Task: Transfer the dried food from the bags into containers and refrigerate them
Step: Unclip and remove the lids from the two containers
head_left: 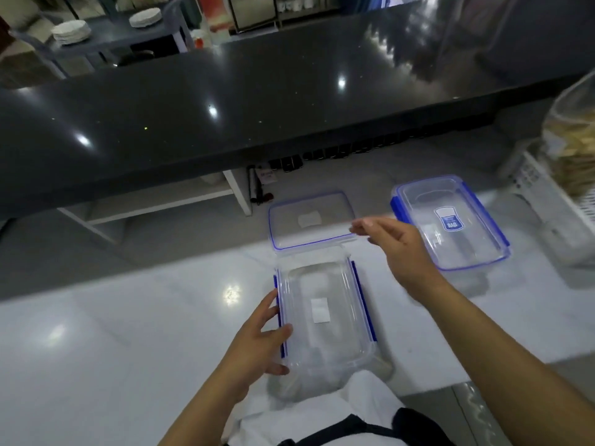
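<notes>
Containers first: the open container [322, 313] sits right under the left hand [257, 336], fingers spread and bracing its side. Right hand [396, 249] pinches the corner of its lid [309, 220], looks like it's setting it aside. Second, lidded container [450, 220] just past the right hand. Bag of dried food [573, 146] further right, untouched, so I reckon grabbing it comes next.
</notes>
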Tool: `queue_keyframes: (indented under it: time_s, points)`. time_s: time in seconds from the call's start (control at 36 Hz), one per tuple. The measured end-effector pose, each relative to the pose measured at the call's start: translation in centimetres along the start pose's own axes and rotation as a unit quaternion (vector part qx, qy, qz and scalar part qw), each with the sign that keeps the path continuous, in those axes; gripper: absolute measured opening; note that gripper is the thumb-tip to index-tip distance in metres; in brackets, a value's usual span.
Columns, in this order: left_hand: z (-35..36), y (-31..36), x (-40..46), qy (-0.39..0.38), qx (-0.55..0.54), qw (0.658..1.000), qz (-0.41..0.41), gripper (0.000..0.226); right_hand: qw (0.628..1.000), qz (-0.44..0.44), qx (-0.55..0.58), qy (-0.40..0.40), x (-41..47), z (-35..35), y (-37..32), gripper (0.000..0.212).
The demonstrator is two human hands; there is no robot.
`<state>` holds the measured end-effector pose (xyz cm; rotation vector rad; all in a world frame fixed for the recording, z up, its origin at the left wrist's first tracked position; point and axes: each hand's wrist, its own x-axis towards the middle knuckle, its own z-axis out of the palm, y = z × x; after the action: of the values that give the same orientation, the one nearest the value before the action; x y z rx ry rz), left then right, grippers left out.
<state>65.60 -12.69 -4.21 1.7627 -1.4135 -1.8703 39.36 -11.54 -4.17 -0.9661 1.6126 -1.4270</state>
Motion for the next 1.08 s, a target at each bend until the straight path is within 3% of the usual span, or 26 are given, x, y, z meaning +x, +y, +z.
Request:
queue_keyframes:
  time_s: [0.14,0.22,0.5,0.72,0.86,1.08]
  points:
    - [-2.1,0.4,0.2,0.043,0.136,0.983,0.112,0.061,0.991,0.035,-0.006,0.131,-7.9,-2.2,0.1,0.019]
    - [-2.1,2.1,0.1,0.043,0.148,0.971,0.181,0.054,0.978,0.064,-0.027,0.196,-11.7,-3.9,0.3,0.014]
    - [5.6,6.9,1.3,-0.142,0.103,0.952,0.25,0.044,0.939,0.118,-0.077,0.314,-19.2,-7.5,-2.7,0.014]
    - [10.5,6.8,0.5,-0.153,0.069,0.963,0.21,0.048,0.94,0.122,-0.092,0.304,-17.3,-10.1,-2.4,0.016]
    - [14.0,7.4,1.2,-0.103,0.068,0.976,0.18,0.057,0.941,0.132,-0.143,0.277,-12.5,-13.7,-0.6,0.015]
    - [22.1,9.9,4.2,0.007,0.02,0.993,0.112,0.069,0.956,0.15,-0.224,0.112,-2.5,-21.4,2.6,0.056]
